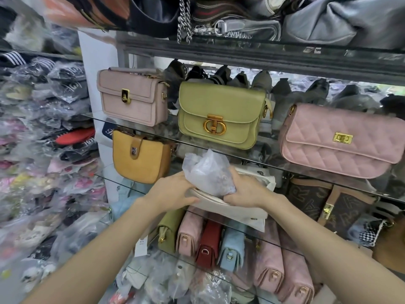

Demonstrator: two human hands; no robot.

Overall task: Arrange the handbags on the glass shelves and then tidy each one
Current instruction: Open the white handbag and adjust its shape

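Observation:
A cream white handbag (234, 210) lies tilted in front of the second glass shelf, its zip open. My left hand (169, 189) grips its top edge on the left. My right hand (245, 191) grips a crumpled clear plastic stuffing bag (208, 172) that sticks out of the bag's opening. On the glass shelf (271, 163) above stand a pale pink box bag (131, 96), a green flap bag (221, 115) and a pink quilted bag (339, 141). A mustard saddle bag (140, 156) stands on the shelf below, left of my hands.
A brown monogram bag (328, 205) stands right of the white one. Below, green, pink, red (208, 242) and blue bags stand packed side by side. Grey bags and a chain (185, 18) fill the top shelf. Plastic-wrapped goods (43, 139) are piled at the left.

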